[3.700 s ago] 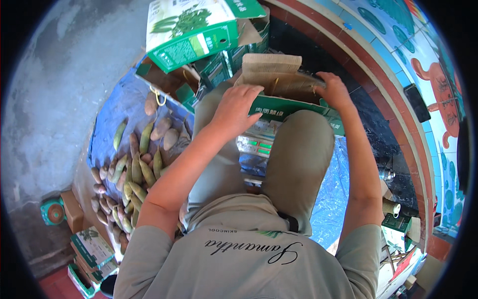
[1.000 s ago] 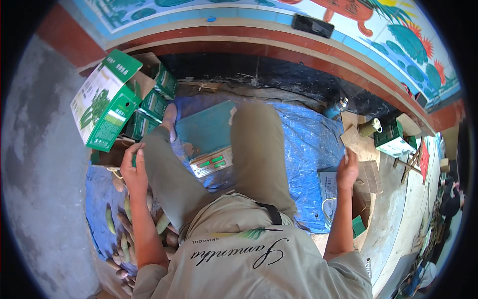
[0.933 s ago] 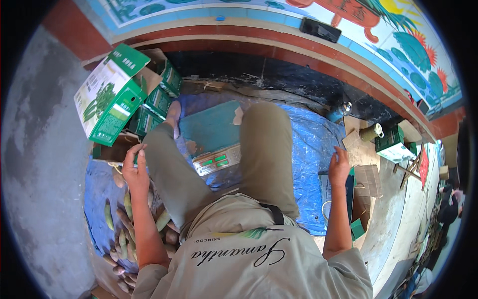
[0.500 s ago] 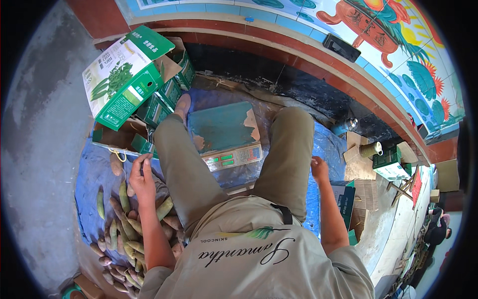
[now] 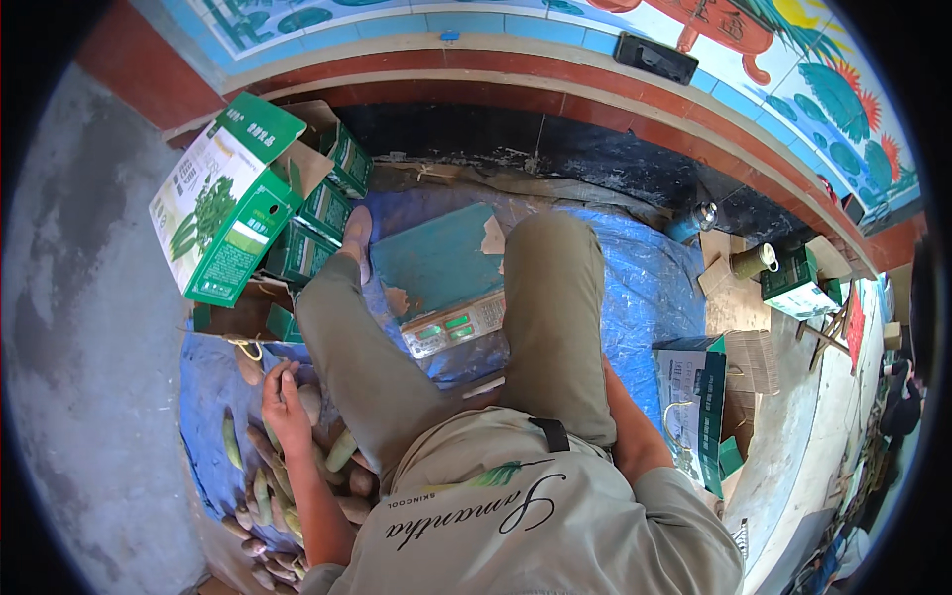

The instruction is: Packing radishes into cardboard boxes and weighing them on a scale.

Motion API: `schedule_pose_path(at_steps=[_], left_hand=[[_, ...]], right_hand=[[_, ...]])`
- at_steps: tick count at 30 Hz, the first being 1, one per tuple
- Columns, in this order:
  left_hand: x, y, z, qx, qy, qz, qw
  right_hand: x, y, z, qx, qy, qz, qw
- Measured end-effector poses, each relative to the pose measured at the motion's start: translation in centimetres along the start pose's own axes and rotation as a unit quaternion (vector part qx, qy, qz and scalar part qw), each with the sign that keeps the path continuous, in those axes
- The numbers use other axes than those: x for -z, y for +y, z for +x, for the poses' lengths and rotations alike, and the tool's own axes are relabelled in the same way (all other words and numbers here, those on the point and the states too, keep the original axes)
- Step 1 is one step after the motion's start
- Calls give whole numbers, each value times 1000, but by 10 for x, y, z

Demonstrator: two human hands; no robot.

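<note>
My left hand (image 5: 284, 405) hovers beside my left knee, over the pile of long green and reddish-brown root vegetables (image 5: 273, 461). Its fingers are loosely bent and apart, with nothing visible in them. Of my right arm only the forearm (image 5: 632, 421) shows; it runs in behind my right thigh, which hides the hand. Between my legs stands a digital scale (image 5: 441, 260) with a worn blue-green platform and lit green displays. Nothing lies on its platform.
Open green-and-white cardboard boxes (image 5: 223, 203) are stacked at the left, by my foot. A green box (image 5: 691, 407) stands to the right on the blue tarp (image 5: 635, 278). A blue bottle (image 5: 691, 222) and a green canister (image 5: 754, 261) are near the wall. A phone (image 5: 655, 59) rests on the ledge.
My right hand has gone from beside my right knee to behind the thigh. The right leg has swung left, partly over the scale. My left hand stays near the vegetables; the view has shifted.
</note>
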State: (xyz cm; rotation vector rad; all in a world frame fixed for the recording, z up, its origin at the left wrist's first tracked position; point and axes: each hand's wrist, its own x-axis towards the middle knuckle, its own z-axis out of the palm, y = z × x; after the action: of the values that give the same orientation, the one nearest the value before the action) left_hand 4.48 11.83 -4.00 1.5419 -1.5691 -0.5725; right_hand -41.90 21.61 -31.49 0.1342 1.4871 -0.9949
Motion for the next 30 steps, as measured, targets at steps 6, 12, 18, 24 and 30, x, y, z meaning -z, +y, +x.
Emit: schedule_pose_path(at_steps=[6,12,18,24,30], left_hand=[[-1,2,0,14,-10,13,1000],[0,-11,-8,22,-16,58,998],[-1,-20,-13,50,10,31,998],[-2,-25,-20,25,19,29,999],[0,-13,-21,23,28,51,998]], right_hand=[[-5,5,3,2,-4,41,999],[-2,4,2,9,-13,49,999],[16,-15,-3,39,-22,45,998],[51,-84,-23,129,-33,18,991],[55,-211,-64,265,-60,-34,962]])
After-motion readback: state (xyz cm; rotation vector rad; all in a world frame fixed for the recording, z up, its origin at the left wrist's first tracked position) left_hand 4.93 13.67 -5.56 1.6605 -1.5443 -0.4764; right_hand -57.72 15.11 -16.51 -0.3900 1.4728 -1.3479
